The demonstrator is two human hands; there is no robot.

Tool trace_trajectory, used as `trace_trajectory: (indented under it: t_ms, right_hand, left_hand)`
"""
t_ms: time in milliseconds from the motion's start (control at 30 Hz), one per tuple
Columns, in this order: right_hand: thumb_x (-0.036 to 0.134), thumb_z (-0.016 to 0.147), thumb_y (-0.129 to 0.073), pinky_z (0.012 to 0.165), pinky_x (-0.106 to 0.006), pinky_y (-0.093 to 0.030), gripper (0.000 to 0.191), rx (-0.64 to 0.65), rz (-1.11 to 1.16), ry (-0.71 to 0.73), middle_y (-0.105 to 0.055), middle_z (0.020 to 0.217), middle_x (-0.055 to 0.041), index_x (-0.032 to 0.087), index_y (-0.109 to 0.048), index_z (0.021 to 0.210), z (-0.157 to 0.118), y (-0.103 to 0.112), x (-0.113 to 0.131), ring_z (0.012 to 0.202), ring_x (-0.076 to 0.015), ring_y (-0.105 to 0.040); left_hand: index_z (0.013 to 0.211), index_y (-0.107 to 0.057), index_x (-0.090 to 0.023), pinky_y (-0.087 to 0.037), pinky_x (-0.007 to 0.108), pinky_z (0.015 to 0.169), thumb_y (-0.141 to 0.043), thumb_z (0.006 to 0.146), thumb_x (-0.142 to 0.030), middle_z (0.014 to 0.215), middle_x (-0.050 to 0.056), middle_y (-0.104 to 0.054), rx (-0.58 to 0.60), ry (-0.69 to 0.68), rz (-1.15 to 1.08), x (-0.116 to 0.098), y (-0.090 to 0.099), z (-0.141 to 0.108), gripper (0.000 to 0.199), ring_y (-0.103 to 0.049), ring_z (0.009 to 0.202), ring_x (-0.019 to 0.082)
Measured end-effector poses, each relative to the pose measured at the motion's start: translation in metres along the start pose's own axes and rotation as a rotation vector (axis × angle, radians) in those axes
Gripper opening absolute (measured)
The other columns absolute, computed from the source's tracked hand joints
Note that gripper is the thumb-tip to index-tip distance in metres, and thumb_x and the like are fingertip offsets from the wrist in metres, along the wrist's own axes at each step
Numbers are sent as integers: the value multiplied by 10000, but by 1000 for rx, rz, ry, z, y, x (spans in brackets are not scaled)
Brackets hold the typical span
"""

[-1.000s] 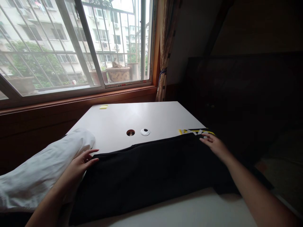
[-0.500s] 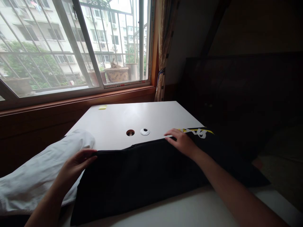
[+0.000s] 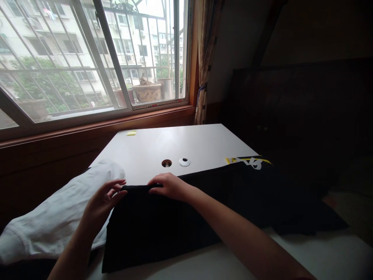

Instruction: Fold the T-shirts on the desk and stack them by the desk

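A black garment (image 3: 151, 225) lies spread across the white table, with a yellow stripe and white lettering (image 3: 253, 162) at its far right edge. At its far left corner, my left hand (image 3: 106, 194) pinches the fabric between thumb and fingers. My right hand (image 3: 169, 186) grips the same far edge a short way to the right, thumb on the near side and fingers over the top. Between the two hands a short stretch of the edge is slightly raised. Whether it is a shirt or trousers I cannot tell.
A white garment (image 3: 64, 210) lies heaped on the left, beside my left forearm. The white table (image 3: 145, 147) has a round hole (image 3: 166, 163), a round white cap (image 3: 184, 161) and a yellow sticky note (image 3: 131, 133). Beyond it are a barred window (image 3: 96, 58) and a curtain (image 3: 204, 70).
My right hand has moved left along the garment's far edge, from near the lettering, and now grips the edge close to my left hand. My left hand stays at the corner.
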State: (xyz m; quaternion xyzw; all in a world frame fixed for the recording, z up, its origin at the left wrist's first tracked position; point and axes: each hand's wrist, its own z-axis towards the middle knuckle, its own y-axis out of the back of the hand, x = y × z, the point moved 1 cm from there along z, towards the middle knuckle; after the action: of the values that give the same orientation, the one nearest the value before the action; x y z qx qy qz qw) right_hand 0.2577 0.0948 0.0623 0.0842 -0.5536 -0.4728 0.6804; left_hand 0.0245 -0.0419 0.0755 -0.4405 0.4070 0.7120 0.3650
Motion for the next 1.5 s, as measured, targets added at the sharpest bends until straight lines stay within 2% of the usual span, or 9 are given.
trace_trajectory:
  t_ms: [100,200,333,533,700,967,1100,1267,1500]
  right_hand:
    - [422,926,-700,859,-305,-524,221,-19,30,-6,-770,976,-24,246,-768,1040,1,2,-2,920,-206,-704]
    - [423,922,-704,831,-290,-522,220,-3,51,-27,-770,950,-20,237,-773,1018,1,3,-2,892,-195,-700]
    - [430,929,-693,836,-286,-522,233,24,56,-36,-773,965,-17,244,-769,1047,2,1,1,908,-194,-700]
    - [468,958,-644,858,-291,-512,302,92,-49,-12,-762,1049,-36,251,-741,1143,-10,13,-5,950,-199,-690]
    - [513,959,-617,904,-349,-502,326,62,-304,-211,-749,1076,-55,262,-747,1122,-61,61,-44,1007,-234,-669]
    - [563,852,-684,936,-411,-465,324,-62,-626,-575,-724,885,-70,249,-756,813,-187,184,-111,970,-285,-623]
    - [559,778,-718,973,-422,-452,296,-138,-625,-716,-745,1026,-62,292,-774,892,-242,229,-129,1061,-312,-612]
    - [555,734,-726,920,-422,-496,305,-251,-481,-805,-757,982,-78,266,-767,823,-282,257,-146,984,-316,-660]
    - [559,770,-767,872,-412,-579,420,-591,113,-858,-761,1100,-109,237,-755,1041,-300,266,-144,1012,-324,-713]
  left_hand:
    - [1114,-652,-242,-569,378,895,-832,745,-468,963,30,-676,44,50,-62,-1,-5,-1,468,-673,1084,294]
    - [1265,-549,-268,-600,345,734,-818,742,-527,1080,61,-707,87,158,-88,1,-9,-2,643,-709,1012,296]
    - [1380,-533,-263,-590,375,860,-806,755,-534,1298,106,-679,178,125,1,2,-11,-1,734,-678,1101,297]
    - [1061,-756,-217,-572,345,782,-769,735,-594,1010,71,-756,213,179,122,-9,-10,1,499,-697,953,300]
    - [970,-764,-218,-571,341,731,-774,688,-626,913,57,-755,182,224,126,-9,-12,1,496,-699,879,296]
    - [1052,-728,-233,-591,342,743,-775,743,-611,921,46,-762,224,385,50,29,-9,7,491,-731,931,310]
    - [993,-737,-225,-599,343,717,-799,683,-634,901,46,-770,205,411,80,30,-11,9,517,-742,891,315]
    - [1019,-732,-245,-601,325,679,-799,692,-612,922,37,-773,181,416,85,30,-14,8,496,-743,845,294]
    - [1135,-666,-268,-604,333,700,-783,734,-585,1028,39,-755,151,424,-22,38,-16,7,525,-737,858,272]
